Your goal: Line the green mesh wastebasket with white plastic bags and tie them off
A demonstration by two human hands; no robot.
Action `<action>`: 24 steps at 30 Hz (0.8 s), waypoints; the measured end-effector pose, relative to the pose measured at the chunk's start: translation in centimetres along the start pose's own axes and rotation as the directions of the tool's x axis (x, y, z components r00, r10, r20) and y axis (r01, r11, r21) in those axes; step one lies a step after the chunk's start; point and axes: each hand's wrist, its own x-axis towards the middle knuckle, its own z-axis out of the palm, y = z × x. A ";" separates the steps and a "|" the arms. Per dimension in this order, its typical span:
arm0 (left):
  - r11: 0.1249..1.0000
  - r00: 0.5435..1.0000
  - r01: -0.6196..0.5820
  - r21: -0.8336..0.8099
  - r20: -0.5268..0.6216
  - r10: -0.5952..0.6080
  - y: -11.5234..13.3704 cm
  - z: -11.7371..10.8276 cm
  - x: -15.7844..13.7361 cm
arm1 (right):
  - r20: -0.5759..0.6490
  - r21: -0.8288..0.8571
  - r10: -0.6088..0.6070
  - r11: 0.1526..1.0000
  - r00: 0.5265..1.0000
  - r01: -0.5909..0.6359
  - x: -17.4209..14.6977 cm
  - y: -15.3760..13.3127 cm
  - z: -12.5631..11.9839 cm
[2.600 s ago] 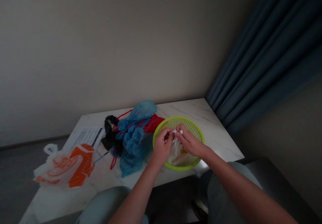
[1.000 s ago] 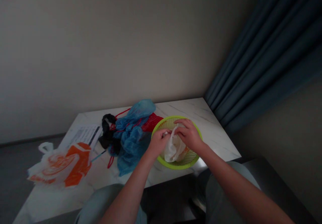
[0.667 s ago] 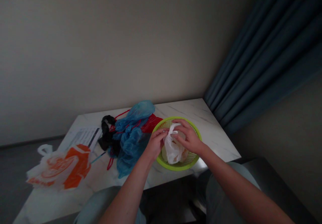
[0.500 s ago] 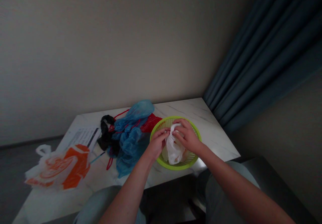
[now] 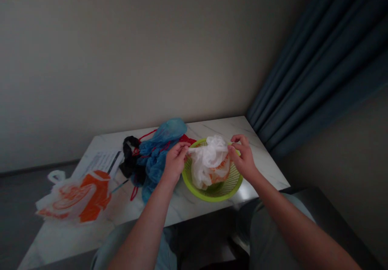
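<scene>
Head view (12 o'clock points toward the wall): A white bag (image 5: 209, 167) is over the opening of a green basket (image 5: 214, 199), its lower part inside the rim outline; contact with the basket floor cannot be determined. The bag's stretched top forms the long axis, running 9 to 3 o'clock; the body hangs toward 7 o'clock. Left hand (image 5: 176, 159): fingers clamped on the bag's twisted end at 9 o'clock. Right hand (image 5: 243, 157): thumb and finger pinched on its edge at 2 o'clock. A blue bag (image 5: 156, 157) lies just beside the basket, between 9 and 10 o'clock.
</scene>
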 end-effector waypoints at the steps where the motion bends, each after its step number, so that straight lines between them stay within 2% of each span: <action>1: 1.000 1.000 -0.004 -0.012 -0.017 0.004 -0.1 -0.2 0.2 | -0.018 0.002 0.018 1.000 1.000 -0.018 -0.1 0.4 -0.3; 7: 0.998 0.996 -0.022 -0.054 -0.085 0.018 -0.7 -0.6 0.8 | -0.105 0.082 0.185 0.981 0.977 -0.177 -0.6 3.3 -0.6; 10: 0.999 0.996 0.010 -0.037 -0.089 -0.013 -0.7 -0.6 0.8 | -0.055 0.145 0.267 0.956 0.962 -0.257 -0.8 4.2 -0.3; 14: 1.000 0.996 0.007 0.005 -0.087 -0.007 -0.6 -1.3 1.1 | 0.049 0.153 0.277 0.948 0.960 -0.281 -0.7 4.7 -0.3; 20: 0.998 0.995 0.069 0.004 -0.076 -0.069 -0.3 -1.6 1.1 | 0.054 0.262 0.377 0.888 0.925 -0.377 -0.4 4.8 0.1; 24: 0.994 0.991 0.113 0.001 -0.068 -0.113 -0.3 -0.8 0.8 | 0.065 0.320 0.368 0.873 0.928 -0.369 -0.2 4.0 0.5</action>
